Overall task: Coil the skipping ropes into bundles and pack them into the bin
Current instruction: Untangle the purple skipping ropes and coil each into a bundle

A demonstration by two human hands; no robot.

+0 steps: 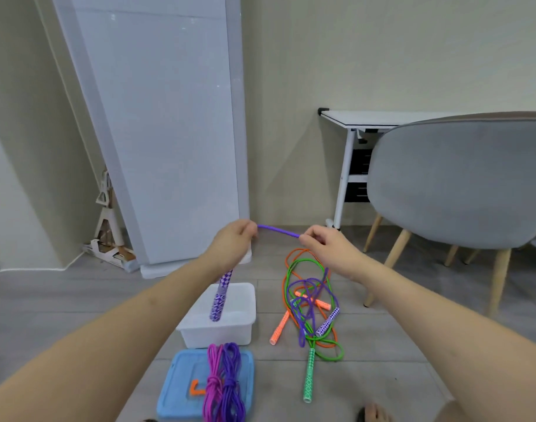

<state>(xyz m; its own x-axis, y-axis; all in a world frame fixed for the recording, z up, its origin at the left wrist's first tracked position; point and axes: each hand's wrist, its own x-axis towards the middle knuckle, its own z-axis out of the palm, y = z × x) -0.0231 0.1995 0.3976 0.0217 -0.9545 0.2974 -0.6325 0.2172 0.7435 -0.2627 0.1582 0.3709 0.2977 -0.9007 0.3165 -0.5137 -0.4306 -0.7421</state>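
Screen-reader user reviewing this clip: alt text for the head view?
Both hands, left hand and right hand, pinch a purple skipping rope stretched between them above a white bin. Pink and purple coiled bundles lie on a blue lid; tangled ropes sit right of the bin.
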